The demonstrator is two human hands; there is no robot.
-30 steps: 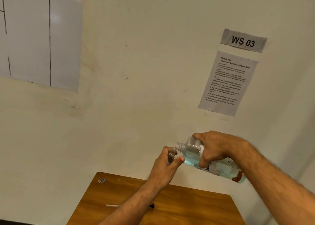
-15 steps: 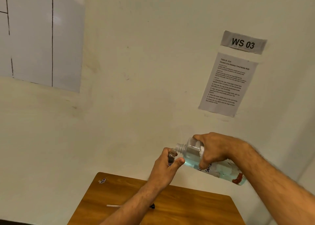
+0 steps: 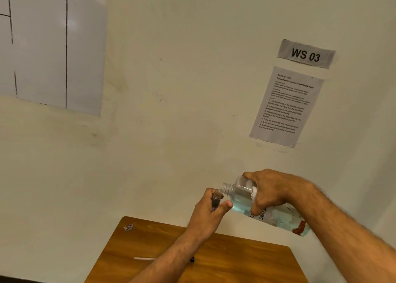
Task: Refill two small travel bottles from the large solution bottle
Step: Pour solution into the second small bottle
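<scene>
- Wooden table (image 3: 235,259) fills the lower middle, butted against a pale wall (image 3: 182,89)
- Left hand (image 3: 209,213) is raised above the table's far edge, fingers and thumb curled round a small travel bottle (image 3: 216,200) held roughly upright, its open mouth at the top
- Right hand (image 3: 272,191) grips the large solution bottle (image 3: 276,213) from above, fingers wrapped over its shoulder; the bottle is tipped, threaded neck touching or just beside the small bottle's mouth (bluish liquid shows inside)
- On the table: a small crumpled scrap (image 3: 128,227) near the far left corner, a thin white stick (image 3: 144,258) and a dark item (image 3: 192,260), both partly hidden by the left forearm
- On the wall: a "WS 03" sign (image 3: 306,54) above a printed instruction sheet (image 3: 286,107), and a glossy white board (image 3: 51,44) at the upper left
</scene>
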